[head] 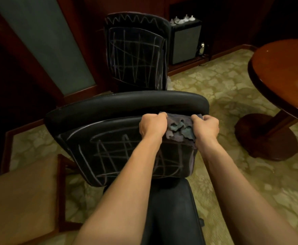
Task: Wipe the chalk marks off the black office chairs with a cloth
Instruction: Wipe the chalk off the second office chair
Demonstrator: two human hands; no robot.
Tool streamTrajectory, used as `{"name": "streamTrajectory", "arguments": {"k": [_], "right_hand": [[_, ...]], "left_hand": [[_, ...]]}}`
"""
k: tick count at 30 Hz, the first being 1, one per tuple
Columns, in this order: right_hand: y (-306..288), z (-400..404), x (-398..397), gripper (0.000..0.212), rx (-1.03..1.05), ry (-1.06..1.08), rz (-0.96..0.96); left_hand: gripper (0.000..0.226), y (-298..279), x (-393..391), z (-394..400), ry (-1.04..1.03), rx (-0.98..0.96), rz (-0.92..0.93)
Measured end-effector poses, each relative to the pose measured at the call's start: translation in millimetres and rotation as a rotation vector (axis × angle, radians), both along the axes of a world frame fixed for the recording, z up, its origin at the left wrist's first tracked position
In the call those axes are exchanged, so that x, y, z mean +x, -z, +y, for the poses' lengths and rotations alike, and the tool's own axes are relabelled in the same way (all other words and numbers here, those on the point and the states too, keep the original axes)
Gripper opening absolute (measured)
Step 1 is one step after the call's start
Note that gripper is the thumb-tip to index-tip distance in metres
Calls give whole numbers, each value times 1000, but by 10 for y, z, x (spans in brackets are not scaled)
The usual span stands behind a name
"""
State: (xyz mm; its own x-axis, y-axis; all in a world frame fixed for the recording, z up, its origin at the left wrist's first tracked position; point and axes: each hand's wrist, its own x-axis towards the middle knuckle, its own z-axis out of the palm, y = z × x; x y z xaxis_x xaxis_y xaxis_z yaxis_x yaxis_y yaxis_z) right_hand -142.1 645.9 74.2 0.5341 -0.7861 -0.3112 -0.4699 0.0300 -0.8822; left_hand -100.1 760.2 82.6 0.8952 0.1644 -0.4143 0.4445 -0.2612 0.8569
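Note:
A black office chair stands right in front of me, its backrest scribbled with white chalk lines and loops. At the upper right of that backrest, my left hand and my right hand both grip a crumpled grey-purple cloth, which is bunched between them against the chair. Its black seat shows between my forearms. Behind it stands a second black office chair, with chalk zigzags along its top and criss-crossed lines over its back.
A round dark wooden table on a pedestal base stands at the right. A wooden chair with a tan cushion is at the lower left. A black speaker box sits by the far wall. Patterned green carpet covers the floor.

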Motion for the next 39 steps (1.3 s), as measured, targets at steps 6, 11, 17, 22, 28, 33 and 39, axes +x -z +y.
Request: {"name": "streamTrajectory", "arguments": {"k": [6,11,17,22,28,33,39], "right_hand": [[-103,878,371,24,-78,-140,-20],[-118,1931,613,17,-177,-300,0],[-80,2761,749,14,-228,-373,1],[-74,2693,623,14,-196,-506,2],[-57,1342,333,21,-38,-223,-7],[-156,812,107,25,128,-159,25],[-21,1137,378,22,12,-162,32]], "left_hand": [[26,-16,227,958,-140,14,-6],[29,120,361,1959,-336,21,-41],[34,283,388,2675,-417,-3,-67],[28,293,251,2669,-373,-54,-99],[46,84,92,1532,2,-3,-171],[45,79,71,865,-22,-108,-65],[48,87,273,1222,-140,-57,-63]]}}
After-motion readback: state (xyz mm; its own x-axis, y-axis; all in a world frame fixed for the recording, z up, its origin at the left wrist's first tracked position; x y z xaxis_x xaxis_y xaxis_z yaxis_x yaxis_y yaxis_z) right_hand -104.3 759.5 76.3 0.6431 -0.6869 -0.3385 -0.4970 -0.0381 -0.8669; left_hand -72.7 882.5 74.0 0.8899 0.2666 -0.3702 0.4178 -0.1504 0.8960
